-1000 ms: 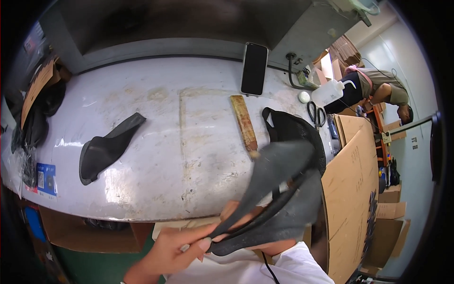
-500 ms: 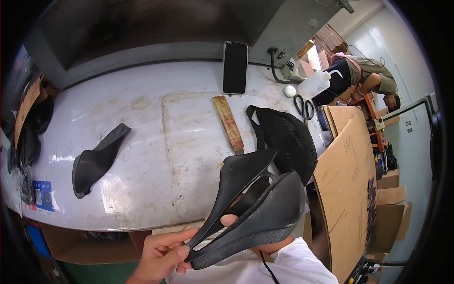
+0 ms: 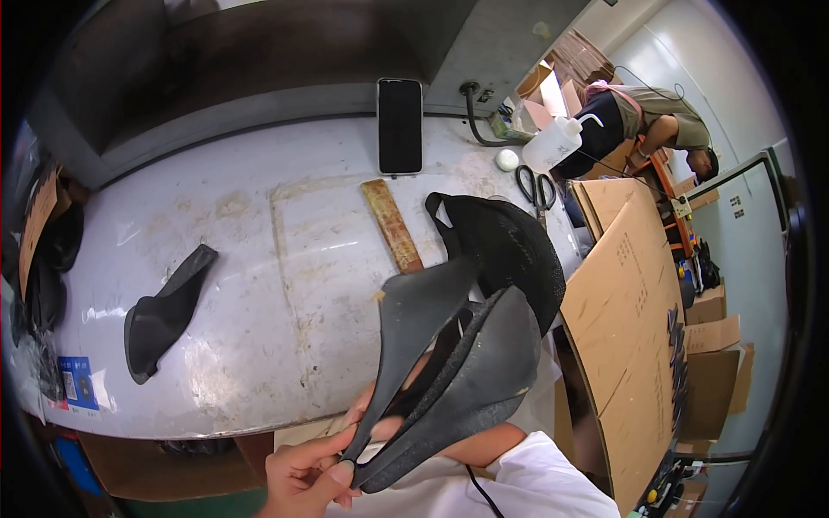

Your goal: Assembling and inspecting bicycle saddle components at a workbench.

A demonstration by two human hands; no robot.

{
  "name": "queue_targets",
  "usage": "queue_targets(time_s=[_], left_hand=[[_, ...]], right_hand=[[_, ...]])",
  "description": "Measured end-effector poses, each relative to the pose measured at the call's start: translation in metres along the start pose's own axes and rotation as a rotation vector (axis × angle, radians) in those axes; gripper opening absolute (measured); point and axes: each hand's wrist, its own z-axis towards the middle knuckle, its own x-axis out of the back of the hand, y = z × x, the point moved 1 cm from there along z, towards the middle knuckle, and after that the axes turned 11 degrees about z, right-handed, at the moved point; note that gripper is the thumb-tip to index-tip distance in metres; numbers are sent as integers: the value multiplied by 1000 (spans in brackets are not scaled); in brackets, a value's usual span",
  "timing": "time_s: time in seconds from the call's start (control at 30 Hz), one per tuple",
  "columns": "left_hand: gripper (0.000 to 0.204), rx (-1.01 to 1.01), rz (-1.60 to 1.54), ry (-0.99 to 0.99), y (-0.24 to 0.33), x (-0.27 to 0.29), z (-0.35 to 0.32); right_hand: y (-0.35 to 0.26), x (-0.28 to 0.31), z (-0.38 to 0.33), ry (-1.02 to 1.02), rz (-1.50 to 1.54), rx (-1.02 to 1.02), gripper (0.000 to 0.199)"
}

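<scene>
A black bicycle saddle (image 3: 466, 371) with a long central slot is held tilted above the table's front edge, its nose toward me. My left hand (image 3: 306, 473) is closed on the nose, pinching the tip between thumb and fingers. From the right, my right hand (image 3: 388, 427) reaches beneath the saddle. A thumb shows blurred in the slot and fingertips show past the left edge, seemingly gripping that side; the rest is hidden. Behind the saddle lie a black mesh piece (image 3: 505, 246) and a worn flat wooden-looking strip (image 3: 390, 223). A curved black saddle piece (image 3: 164, 319) rests at left.
On the white table (image 3: 250, 345) are a phone (image 3: 400, 126), black-handled scissors (image 3: 536, 188), a squeeze bottle (image 3: 553, 145) and a round white lid (image 3: 507, 160). Cardboard (image 3: 626, 302) stands along the right side. Beyond it, another person (image 3: 656, 112) bends over.
The saddle has shifted slightly left and tilted more upright. My right thumb has slid along the slot toward the nose, and its fingertips now show at the left edge. The view has shifted slightly.
</scene>
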Motion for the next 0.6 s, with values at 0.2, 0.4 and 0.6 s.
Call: queue_targets(time_s=[0.2, 0.4, 0.6], left_hand=[[42, -47, 171, -106, 5, 7, 4], [90, -238, -136, 98, 0, 2, 49], [55, -211, -240, 90, 6, -16, 49]], right_hand=[[9, 2, -10, 14, 61, 45, 34], [9, 10, -16, -25, 158, 65, 32], [14, 23, -44, -106, 268, 64, 31]])
